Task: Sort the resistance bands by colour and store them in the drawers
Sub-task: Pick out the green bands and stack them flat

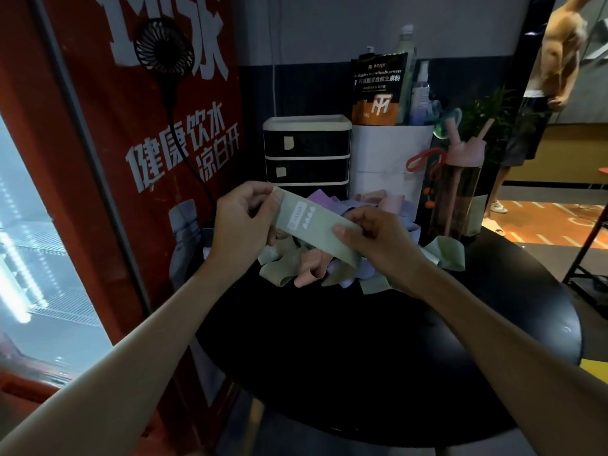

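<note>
Just above centre frame, a pale green resistance band [309, 225] is held flat between both hands. The left hand [245, 222] pinches its upper-left end and the right hand [371, 235] pinches its lower-right end, thumb on top. It hangs clear above the mixed pile of bands [306, 269], green, pink and lilac, on the round black table [362, 357]. Behind the pile stands the black drawer unit [307, 153] with every drawer closed. Small paper tags sit on the top two fronts, though in this dim light I cannot tell their colours. To do this well, I'd fold the band once so it lies neat and keep it in one hand. The other hand can then pull out the matching drawer squarely, since the light unit may slide. A white bin [388, 159] crowds its right side.
</note>
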Tool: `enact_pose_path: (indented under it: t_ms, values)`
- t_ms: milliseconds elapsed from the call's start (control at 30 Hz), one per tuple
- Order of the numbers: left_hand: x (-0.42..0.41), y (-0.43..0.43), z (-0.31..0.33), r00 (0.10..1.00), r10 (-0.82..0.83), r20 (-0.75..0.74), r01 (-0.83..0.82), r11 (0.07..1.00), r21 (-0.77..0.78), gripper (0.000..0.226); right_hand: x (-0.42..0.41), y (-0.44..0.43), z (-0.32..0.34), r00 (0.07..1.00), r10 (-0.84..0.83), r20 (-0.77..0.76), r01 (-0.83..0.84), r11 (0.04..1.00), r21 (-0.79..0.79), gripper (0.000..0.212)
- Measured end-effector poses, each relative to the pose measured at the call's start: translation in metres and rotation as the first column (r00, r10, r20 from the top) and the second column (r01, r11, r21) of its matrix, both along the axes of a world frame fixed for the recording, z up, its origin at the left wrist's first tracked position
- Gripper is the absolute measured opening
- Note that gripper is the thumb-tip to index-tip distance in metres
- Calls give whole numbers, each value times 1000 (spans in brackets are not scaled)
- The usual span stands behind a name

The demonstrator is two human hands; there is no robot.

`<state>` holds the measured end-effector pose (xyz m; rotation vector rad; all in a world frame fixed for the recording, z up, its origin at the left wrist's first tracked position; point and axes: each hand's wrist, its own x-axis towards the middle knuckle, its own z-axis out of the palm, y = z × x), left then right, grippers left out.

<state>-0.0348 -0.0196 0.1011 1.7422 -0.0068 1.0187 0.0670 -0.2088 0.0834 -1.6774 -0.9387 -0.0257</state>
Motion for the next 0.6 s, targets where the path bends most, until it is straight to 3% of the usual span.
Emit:
enact_pose_path:
  t_ms: [133,300,433,600]
  values:
    - [-6,0,5,999,30,12,-30,997,-72,14,-11,-13,-1,1000,10,24,-7,992,-126,35]
    - [-11,12,12,990,137,20,-131,976,-172,11,-17,-29,-9,997,59,-48,-66,984,-166,44]
    - [-16,21,3,989,149,6,-147,981,-125,17,-18,-45,-17,977,106,-184,-133,981,-142,18]
    - [-19,34,-31,969,213,-124,-222,972,-70,13,-7,-66,-38,958,70,-280,-131,969,-208,19]
